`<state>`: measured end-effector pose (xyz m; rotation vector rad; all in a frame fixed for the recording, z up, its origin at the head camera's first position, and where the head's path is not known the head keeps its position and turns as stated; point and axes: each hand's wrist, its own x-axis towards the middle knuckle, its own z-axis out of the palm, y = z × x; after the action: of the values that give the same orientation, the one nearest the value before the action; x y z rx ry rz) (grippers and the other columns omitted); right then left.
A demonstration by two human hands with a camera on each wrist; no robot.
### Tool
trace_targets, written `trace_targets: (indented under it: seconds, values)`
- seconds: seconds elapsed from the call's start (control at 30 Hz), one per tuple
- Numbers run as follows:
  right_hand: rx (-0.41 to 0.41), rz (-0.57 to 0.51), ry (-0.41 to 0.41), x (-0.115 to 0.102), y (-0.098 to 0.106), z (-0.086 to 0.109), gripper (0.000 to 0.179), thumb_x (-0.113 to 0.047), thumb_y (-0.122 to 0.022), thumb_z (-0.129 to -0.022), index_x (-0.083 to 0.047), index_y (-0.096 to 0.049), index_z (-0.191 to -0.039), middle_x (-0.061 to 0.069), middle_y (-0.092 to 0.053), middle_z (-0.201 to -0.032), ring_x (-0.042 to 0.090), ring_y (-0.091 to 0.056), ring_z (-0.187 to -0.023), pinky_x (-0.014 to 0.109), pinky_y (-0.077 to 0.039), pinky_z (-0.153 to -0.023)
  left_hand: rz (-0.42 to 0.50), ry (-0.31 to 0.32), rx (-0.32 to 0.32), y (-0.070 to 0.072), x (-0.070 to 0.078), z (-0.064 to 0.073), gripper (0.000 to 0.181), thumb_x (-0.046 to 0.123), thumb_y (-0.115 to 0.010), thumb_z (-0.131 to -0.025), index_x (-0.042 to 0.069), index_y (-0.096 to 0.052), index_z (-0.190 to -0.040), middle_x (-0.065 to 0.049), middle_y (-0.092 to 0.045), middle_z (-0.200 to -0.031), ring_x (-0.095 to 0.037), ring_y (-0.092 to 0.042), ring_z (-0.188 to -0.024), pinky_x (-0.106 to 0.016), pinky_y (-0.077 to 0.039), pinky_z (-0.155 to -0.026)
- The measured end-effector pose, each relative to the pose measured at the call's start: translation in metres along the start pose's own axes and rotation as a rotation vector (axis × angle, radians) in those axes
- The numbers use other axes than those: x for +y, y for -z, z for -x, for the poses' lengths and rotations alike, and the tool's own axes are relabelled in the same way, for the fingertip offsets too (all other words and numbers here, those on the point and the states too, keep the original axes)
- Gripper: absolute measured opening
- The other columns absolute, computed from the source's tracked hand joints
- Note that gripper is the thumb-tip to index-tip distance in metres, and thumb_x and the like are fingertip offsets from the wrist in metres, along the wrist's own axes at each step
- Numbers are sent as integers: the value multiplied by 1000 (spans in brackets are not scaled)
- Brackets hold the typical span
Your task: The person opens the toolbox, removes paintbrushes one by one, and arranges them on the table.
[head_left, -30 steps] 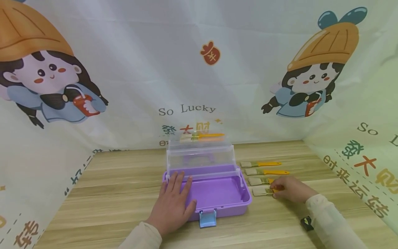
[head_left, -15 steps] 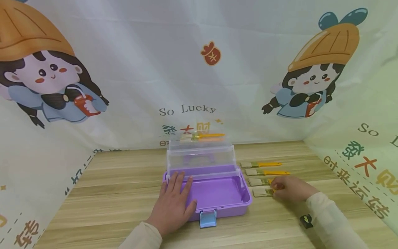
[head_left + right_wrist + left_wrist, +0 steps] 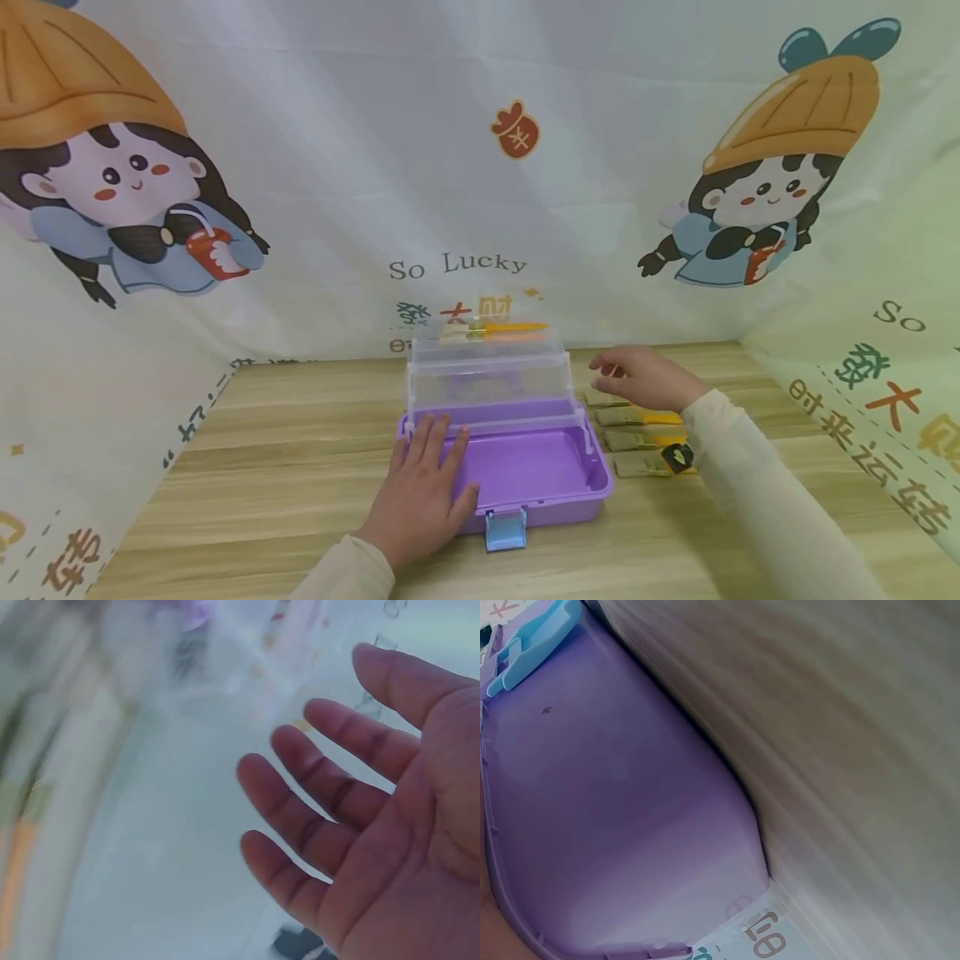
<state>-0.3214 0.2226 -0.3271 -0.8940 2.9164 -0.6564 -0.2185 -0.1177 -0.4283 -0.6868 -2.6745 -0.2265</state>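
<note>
A purple toolbox [image 3: 525,467] with a light-blue latch [image 3: 506,530] stands with its lid raised. My left hand [image 3: 423,492] rests flat over its left rim, fingers spread; the box's outer wall [image 3: 622,795] fills much of the left wrist view. Above the base, a clear tray section [image 3: 491,358] bears a flat paintbrush [image 3: 517,327] with a yellow handle. My right hand [image 3: 637,377] hovers right of the clear section, holding nothing. In the right wrist view its fingers [image 3: 300,817] are loosely bent and apart.
Several similar paintbrushes [image 3: 652,417] lie in a row on the wood-grain table [image 3: 285,467], right of the box and partly under the right forearm. A small black piece [image 3: 677,458] hangs below the right wrist. A printed cloth [image 3: 360,167] rises behind the table.
My right hand has left the nearest brush's handle and moved up, left and away from me, beside the clear section. The left hand keeps its place on the rim.
</note>
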Motion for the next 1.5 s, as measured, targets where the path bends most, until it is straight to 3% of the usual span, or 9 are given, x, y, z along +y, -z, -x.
trace_targets:
  seconds: [0.2,0.47,0.9,1.2,1.5]
  values:
    - [55,-13,77,-33,0,-53,30,-23,-61,-99,-3,-67,-121,7,-68,-108,23,-63,-98,44,-52,-86,-18,-6,18,2,0,0,67,46,-48,-97,4,-44,-149,-24,-32,-154,-42,-24,-144,-62,-22,-113]
    - [99,2,108,-47,-15,-106,32,-23,-61,-98,-1,-68,-120,11,-67,-115,28,-62,-108,45,-49,-95,3,-11,20,1,2,-2,66,44,-51,-97,4,-43,-149,-24,-31,-154,-42,-23,-144,-63,-20,-113]
    - [57,36,105,-47,-14,-131,32,-23,-60,-98,-3,-68,-121,11,-66,-122,29,-59,-116,43,-45,-101,-17,-14,10,0,5,-2,67,46,-48,-98,5,-43,-150,-24,-31,-155,-42,-23,-145,-62,-21,-113]
    - [-2,50,63,-54,-36,-155,37,-26,-61,-97,-4,-65,-127,11,-64,-128,27,-57,-121,41,-42,-106,7,-9,23,0,0,1,66,34,-54,-91,4,-44,-149,-23,-34,-152,-42,-25,-144,-64,-24,-112]
    - [-3,72,53,-51,-43,-163,40,-25,-62,-96,-2,-64,-129,13,-63,-130,29,-56,-123,41,-41,-107,21,-7,6,0,-1,2,66,29,-53,-89,5,-44,-149,-23,-35,-152,-41,-26,-144,-63,-24,-112]
